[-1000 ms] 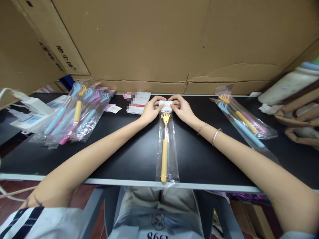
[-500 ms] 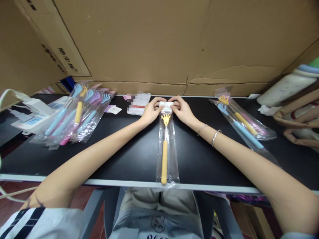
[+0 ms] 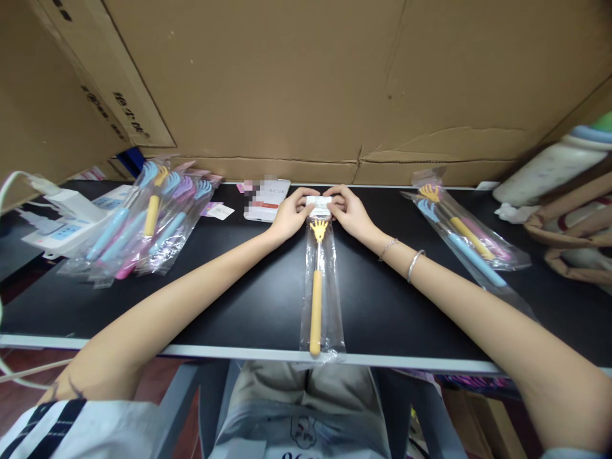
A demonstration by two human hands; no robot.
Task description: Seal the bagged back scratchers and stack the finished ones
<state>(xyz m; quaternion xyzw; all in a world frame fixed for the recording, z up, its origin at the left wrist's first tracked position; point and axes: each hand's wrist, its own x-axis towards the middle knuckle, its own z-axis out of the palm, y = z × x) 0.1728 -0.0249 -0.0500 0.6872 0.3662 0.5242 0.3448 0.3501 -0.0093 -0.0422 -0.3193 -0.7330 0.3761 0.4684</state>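
A yellow back scratcher (image 3: 315, 299) with a hand-shaped head lies in a clear plastic bag (image 3: 329, 319) on the black table (image 3: 248, 287), its handle end reaching the near edge. My left hand (image 3: 289, 213) and my right hand (image 3: 351, 210) meet at the bag's far end. Both pinch the folded top with its white label (image 3: 319, 202) between fingers and thumbs. Two bracelets circle my right wrist.
A pile of bagged scratchers (image 3: 148, 220) in blue, pink and yellow lies at the left beside a white power strip (image 3: 67, 220). A phone (image 3: 266, 190) rests behind my left hand. More bagged scratchers (image 3: 461, 236) lie at the right. Cardboard boxes (image 3: 306, 83) wall the back.
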